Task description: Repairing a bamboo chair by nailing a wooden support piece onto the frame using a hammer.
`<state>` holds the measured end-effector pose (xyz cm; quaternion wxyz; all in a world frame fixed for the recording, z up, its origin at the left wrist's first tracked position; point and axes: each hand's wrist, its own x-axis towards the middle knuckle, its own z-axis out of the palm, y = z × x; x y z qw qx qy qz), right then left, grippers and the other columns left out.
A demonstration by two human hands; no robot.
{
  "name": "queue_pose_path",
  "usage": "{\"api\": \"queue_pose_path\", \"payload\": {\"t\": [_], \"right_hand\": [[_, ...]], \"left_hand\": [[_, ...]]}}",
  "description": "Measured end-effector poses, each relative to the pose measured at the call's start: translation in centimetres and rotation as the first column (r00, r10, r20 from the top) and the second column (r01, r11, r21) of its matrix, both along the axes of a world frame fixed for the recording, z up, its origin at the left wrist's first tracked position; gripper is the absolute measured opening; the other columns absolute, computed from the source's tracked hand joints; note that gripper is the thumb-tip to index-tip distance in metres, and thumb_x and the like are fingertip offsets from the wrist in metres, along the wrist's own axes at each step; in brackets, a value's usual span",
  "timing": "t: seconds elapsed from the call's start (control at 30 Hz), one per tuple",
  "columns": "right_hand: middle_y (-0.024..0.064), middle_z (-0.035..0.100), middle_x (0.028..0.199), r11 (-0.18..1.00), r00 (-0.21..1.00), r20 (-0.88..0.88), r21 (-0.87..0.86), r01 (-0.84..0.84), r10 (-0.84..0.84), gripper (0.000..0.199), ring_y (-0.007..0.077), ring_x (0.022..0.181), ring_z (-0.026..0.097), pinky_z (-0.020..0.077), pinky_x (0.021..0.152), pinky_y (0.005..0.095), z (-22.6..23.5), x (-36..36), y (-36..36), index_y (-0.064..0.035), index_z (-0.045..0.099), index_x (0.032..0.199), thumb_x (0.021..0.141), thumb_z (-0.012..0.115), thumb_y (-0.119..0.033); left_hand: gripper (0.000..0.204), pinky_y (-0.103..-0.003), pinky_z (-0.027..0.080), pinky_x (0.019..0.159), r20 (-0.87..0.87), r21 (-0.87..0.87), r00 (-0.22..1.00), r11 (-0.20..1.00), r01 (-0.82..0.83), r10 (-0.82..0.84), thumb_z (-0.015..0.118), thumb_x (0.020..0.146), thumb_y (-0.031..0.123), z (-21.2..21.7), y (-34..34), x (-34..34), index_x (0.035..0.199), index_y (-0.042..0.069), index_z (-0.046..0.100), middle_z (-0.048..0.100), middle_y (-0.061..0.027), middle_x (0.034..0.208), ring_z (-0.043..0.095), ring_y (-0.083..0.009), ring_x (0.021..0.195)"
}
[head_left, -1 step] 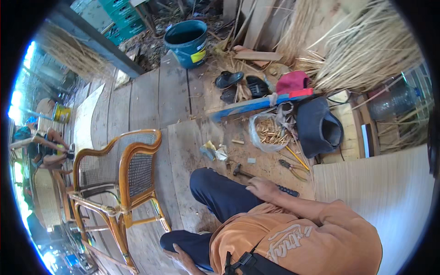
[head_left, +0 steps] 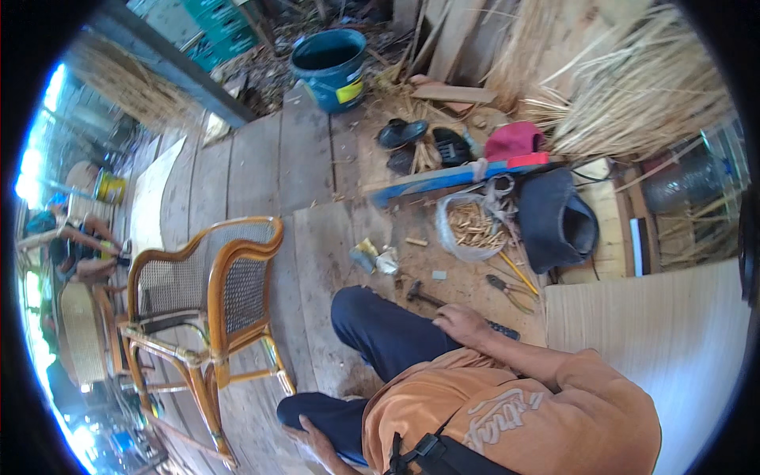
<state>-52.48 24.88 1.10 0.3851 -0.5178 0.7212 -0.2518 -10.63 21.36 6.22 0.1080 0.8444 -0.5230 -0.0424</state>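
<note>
My left hand (head_left: 315, 445) lies on my left knee, in dark blue trousers, with its fingers stretched out. My right hand (head_left: 463, 324) rests on my right thigh (head_left: 396, 324), fingers loosely extended and holding nothing I can see. Just beyond it lies a hammer (head_left: 427, 296) on the floor; its handle passes partly behind the hand, and the black grip shows on the other side. Pliers (head_left: 509, 292) and a yellow pencil-like stick (head_left: 518, 273) lie a little farther off. To the left stands a rattan armchair (head_left: 237, 289) with woven panels, apart from both hands.
A plastic bag of short wooden pieces (head_left: 473, 227) lies beside a blue bar (head_left: 443, 182) with a red end. Beyond are sandals (head_left: 401, 133), a teal bucket (head_left: 328, 71) and fibre bundles (head_left: 641, 95). A dark bag-like thing (head_left: 558, 222) lies right. Another person (head_left: 83, 249) sits far left.
The whole view has shifted slightly, so the surroundings sit a little farther right. Both hands stay on my legs.
</note>
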Motion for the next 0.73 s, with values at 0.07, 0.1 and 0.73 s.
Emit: {"api": "queue_pose_path", "payload": {"t": [0.07,0.1,0.73], "right_hand": [[0.0149,0.060,0.089,0.991,0.987,-0.108,0.061,0.122,-0.115,0.028,0.0316,0.093,0.056,0.0457,0.079,0.0411,-0.7,-0.8,1.3,-0.0048,0.058,0.099,0.082,0.058,-0.027],[0.0149,0.060,0.089,0.994,0.992,-0.079,0.035,0.099,-0.096,0.028,0.0316,0.093,0.056,0.0457,0.079,0.0411,-1.0,-0.8,1.7,-0.0048,0.058,0.099,0.082,0.058,-0.027],[0.0148,0.054,0.097,0.901,0.931,-0.363,0.416,0.126,0.038,0.042,0.0317,0.098,0.052,0.0430,0.082,0.0407,-5.3,-2.7,7.2,-0.0092,0.054,0.105,0.067,0.071,-0.014]], "left_hand": [[0.070,-0.044,0.026,0.105,-0.042,0.053,0.999,0.998,-0.027,0.029,0.044,0.091,0.046,0.8,0.0,-0.3,0.133,-0.008,0.029,0.034,-0.0289,0.134,0.032,-0.0405,0.126],[0.072,-0.043,0.022,0.107,-0.097,0.107,0.995,0.994,-0.021,0.032,0.043,0.092,0.047,1.3,-0.4,-0.7,0.136,-0.008,0.025,0.028,-0.0294,0.138,0.027,-0.0403,0.129],[0.078,-0.052,0.018,0.107,-0.139,0.018,0.966,0.975,0.223,-0.219,0.049,0.089,0.047,0.9,-2.9,-2.3,0.140,-0.002,0.017,0.016,-0.0320,0.142,0.019,-0.0453,0.132]]}}
